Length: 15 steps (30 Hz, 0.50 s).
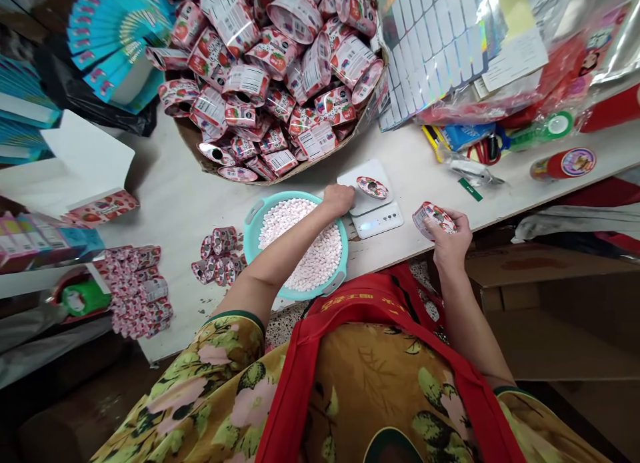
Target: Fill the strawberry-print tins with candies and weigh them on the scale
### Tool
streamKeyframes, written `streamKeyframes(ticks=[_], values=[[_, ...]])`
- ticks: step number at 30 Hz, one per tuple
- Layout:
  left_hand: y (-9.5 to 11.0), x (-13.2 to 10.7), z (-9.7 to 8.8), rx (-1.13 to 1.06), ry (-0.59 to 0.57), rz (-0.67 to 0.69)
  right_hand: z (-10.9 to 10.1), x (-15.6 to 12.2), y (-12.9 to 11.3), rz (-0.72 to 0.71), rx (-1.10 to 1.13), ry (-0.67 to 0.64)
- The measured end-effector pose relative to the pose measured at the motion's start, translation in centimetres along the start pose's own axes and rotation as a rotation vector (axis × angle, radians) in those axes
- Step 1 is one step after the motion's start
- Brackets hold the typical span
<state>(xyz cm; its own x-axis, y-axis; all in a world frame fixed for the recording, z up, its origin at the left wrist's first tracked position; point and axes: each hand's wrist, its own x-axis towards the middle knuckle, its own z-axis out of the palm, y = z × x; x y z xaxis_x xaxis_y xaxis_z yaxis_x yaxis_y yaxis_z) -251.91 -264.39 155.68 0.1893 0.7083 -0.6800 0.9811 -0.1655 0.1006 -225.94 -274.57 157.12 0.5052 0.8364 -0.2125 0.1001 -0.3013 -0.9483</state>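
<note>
My left hand [339, 198] is closed in a loose fist over the far rim of a teal bowl [255, 217] full of small white and pink candies, right beside a white scale [370, 213]. What the fist holds is hidden. An oval strawberry-print tin [372, 187] lies open on the scale's platform. My right hand [447, 235] grips another strawberry-print tin [431, 217] at the table's front edge, to the right of the scale.
A big basket [193, 137] heaped with strawberry-print tins fills the back. Filled tins [219, 255] and wrapped packs [140, 289] lie left of the bowl. Blue fans [117, 39], holographic sheets [435, 43], tape rolls [557, 124] and a cardboard box [550, 289] surround the table.
</note>
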Motion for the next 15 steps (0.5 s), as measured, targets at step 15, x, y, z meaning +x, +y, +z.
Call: streamKeyframes(ticks=[15], values=[[1.1, -3.1, -3.4, -0.340, 0.306, 0.130, 0.0, 1.0, 0.5, 0.018, -0.029, -0.029]])
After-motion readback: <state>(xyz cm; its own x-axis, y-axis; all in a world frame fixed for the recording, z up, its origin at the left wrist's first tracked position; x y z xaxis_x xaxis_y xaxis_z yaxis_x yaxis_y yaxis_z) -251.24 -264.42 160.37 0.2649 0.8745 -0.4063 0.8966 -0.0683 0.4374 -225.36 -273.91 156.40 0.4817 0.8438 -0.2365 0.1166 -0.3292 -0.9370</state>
